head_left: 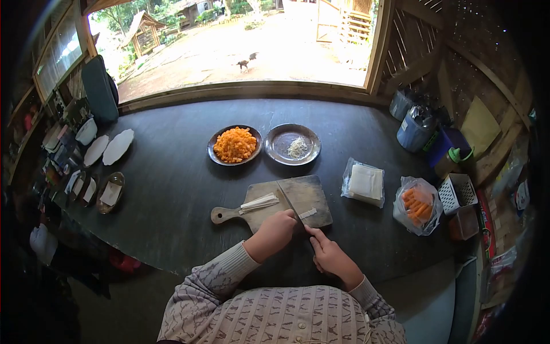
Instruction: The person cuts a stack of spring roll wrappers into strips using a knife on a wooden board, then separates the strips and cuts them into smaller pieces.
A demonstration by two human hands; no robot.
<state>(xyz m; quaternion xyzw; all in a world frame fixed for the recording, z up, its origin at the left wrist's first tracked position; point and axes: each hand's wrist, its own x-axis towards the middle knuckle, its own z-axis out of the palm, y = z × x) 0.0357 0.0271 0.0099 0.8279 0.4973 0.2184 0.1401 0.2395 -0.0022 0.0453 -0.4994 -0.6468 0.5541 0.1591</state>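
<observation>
My right hand (pixel 332 256) is closed around the handle of a kitchen knife (pixel 289 200), whose blade slants up and left over the wooden cutting board (pixel 318 192). Close against the blade's left side, my left hand (pixel 274 234) rests on the board with its fingers curled together; what lies under them is hidden. A small bundle of thin white strips (pixel 259 203) lies on the board near its handle. Short white cut pieces (pixel 309 213) sit just right of the blade. Behind the board, a metal plate (pixel 278 143) holds a little heap of white shreds (pixel 297 148).
Diced orange pieces (pixel 235 144) fill another plate at the back. To the right are a packet of square white sheets (pixel 366 182), a plastic bag of carrots (pixel 417 205) and a white perforated basket (pixel 458 190). Several small dishes (pixel 110 192) stand at the left.
</observation>
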